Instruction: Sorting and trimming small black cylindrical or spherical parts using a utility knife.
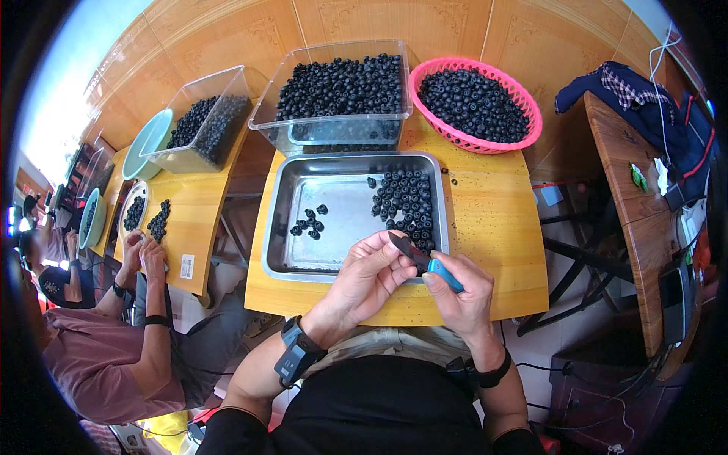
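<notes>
In front of me a metal tray [303,267] holds dark round fruits that look like blueberries. A large group of fruits [406,197] fills its right side, and a small cluster [307,224] sits left of centre. Over the tray's near edge, my right hand [464,296] is closed around the teal handle of a knife [445,274]. Its dark blade points up and left toward my left hand [368,277]. My left fingers are curled with thumb and fingertips close to the blade; whatever they pinch is hidden.
Behind the tray stand a clear plastic bin [345,129] and a pink basket [535,114], both full of dark fruits. At left a co-worker's hands [144,254] work at another wooden table [186,243] with a bin and a green basin [148,144]. A brown table [626,189] is at right.
</notes>
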`<state>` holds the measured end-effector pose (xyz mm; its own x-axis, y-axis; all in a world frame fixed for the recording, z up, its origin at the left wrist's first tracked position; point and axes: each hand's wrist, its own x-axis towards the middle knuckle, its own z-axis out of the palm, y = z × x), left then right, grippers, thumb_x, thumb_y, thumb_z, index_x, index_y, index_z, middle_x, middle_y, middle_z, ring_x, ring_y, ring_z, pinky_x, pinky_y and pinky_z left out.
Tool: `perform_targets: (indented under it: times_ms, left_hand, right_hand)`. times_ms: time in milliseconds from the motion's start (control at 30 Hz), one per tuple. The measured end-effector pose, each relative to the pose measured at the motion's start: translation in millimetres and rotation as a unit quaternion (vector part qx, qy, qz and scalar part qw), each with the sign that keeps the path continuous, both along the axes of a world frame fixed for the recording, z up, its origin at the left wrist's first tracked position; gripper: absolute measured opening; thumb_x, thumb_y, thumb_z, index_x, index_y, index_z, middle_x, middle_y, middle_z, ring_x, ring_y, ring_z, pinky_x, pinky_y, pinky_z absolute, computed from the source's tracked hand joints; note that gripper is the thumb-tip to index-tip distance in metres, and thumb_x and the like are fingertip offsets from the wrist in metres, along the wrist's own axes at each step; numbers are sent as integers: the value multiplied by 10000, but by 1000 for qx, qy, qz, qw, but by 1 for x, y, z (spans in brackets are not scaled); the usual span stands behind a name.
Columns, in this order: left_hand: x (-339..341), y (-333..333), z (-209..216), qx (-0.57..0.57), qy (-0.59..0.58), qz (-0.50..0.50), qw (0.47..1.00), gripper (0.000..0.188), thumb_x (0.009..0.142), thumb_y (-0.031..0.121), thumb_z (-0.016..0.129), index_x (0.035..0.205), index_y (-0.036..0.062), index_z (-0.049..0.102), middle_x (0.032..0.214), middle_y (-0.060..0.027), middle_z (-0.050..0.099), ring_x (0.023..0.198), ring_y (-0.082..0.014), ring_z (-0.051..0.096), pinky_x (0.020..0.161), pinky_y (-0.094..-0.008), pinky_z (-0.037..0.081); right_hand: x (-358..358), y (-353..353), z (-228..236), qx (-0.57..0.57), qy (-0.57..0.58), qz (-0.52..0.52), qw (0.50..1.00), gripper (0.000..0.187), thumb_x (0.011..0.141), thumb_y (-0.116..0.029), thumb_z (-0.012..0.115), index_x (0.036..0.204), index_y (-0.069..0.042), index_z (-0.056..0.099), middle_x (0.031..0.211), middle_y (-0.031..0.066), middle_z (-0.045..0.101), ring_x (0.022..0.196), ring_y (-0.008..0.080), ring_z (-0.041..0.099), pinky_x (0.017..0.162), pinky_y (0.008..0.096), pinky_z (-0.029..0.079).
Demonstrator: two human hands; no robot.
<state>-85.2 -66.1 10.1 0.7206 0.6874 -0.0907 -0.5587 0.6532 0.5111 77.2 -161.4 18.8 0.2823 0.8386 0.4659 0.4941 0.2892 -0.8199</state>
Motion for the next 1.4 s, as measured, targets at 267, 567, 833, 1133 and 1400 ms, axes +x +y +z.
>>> perform_targets:
  times_ms: [267, 567, 833, 1133, 1400]
  left_hand:
    - [-8, -7, 24, 62, 28, -4, 998, 149, 987, 169, 636, 1038, 29, 634, 908, -68, 645, 752, -114, 641, 766, -286, 607]
    - [-33, 23, 22, 173, 222, 40, 959, 156, 964, 145, 678, 1034, 6, 664, 887, -56, 680, 741, -130, 661, 700, -268, 580]
    - [-68, 72, 23, 544, 568, 134, 603, 165, 893, 104, 727, 992, -27, 711, 826, -101, 702, 674, -156, 641, 628, -298, 513]
    - [-59, 105, 13, 665, 586, 113, 450, 183, 845, 134, 717, 983, 13, 729, 992, -174, 689, 900, -346, 656, 786, -440, 520]
    - [-14, 143, -8, 712, 545, 120, 425, 241, 901, 166, 650, 1067, 4, 714, 1020, -195, 676, 970, -395, 641, 847, -458, 517]
  right_hand:
    - [24, 3, -25, -41, 77, -86, 992, 310, 925, -191, 727, 1087, 70, 689, 835, 110, 690, 728, 142, 621, 660, 303, 506]
    - [48, 3, -30, -51, 114, -138, 983, 328, 948, -221, 710, 1069, 83, 689, 834, 61, 680, 752, 104, 585, 691, 273, 489]
    - [56, -1, -41, -68, 108, -157, 979, 346, 956, -239, 699, 1062, 90, 691, 808, 44, 668, 743, 83, 566, 682, 260, 480]
    - [61, -4, -50, -78, 101, -159, 979, 328, 947, -215, 700, 1053, 95, 689, 790, 48, 660, 730, 88, 560, 668, 272, 479]
    - [59, -5, -50, -77, 88, -158, 981, 324, 945, -214, 705, 1054, 91, 689, 794, 58, 667, 726, 103, 573, 669, 277, 485]
